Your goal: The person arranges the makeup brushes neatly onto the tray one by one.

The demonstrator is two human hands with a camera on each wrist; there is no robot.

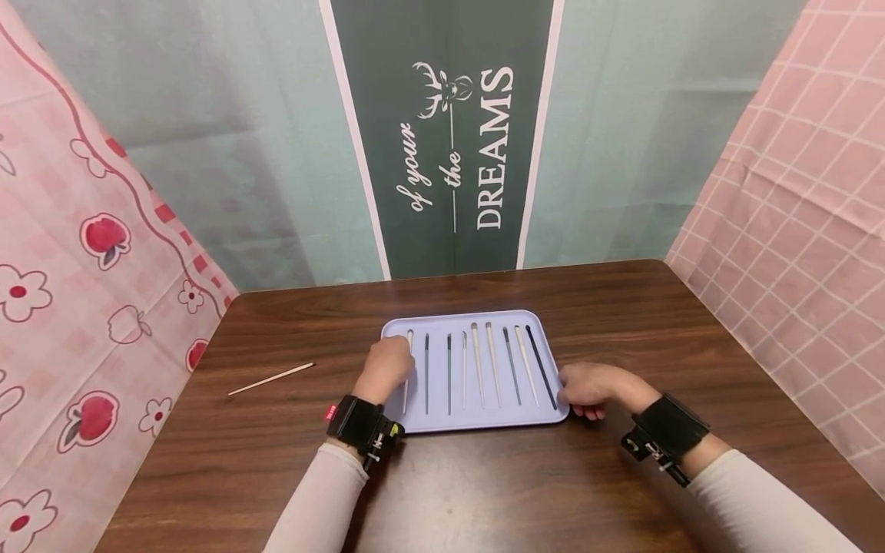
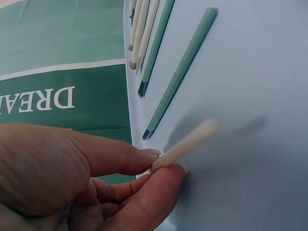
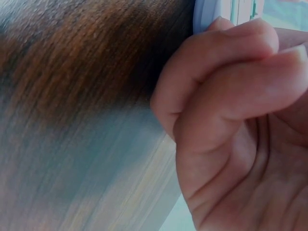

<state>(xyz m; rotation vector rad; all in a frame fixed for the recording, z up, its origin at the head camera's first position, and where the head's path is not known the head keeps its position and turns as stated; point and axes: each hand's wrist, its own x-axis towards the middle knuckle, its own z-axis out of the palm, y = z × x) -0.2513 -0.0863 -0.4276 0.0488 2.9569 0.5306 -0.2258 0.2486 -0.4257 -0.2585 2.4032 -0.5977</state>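
Note:
My left hand [image 1: 390, 367] is over the left end of a lavender tray [image 1: 477, 422]. Between thumb and finger it pinches a cream-handled makeup brush [image 2: 188, 141]; the fingers hide the brush's middle. Several other makeup brushes lie side by side on the tray, among them a teal one [image 1: 426, 376], a cream one [image 1: 494, 365] and a black one [image 1: 541, 367]. At the tray's right edge, my right hand [image 1: 591, 386] grips the rim with its fingers curled. In the right wrist view, the curled fingers cover most of the contact with the tray.
A thin cream brush [image 1: 272, 379] with a dark tip lies on the brown wooden table [image 1: 484, 491], left of the tray. Behind the table hangs a green curtain [image 1: 456, 253]. Pink patterned cloths hang on the left [image 1: 104, 322] and right [image 1: 788, 207].

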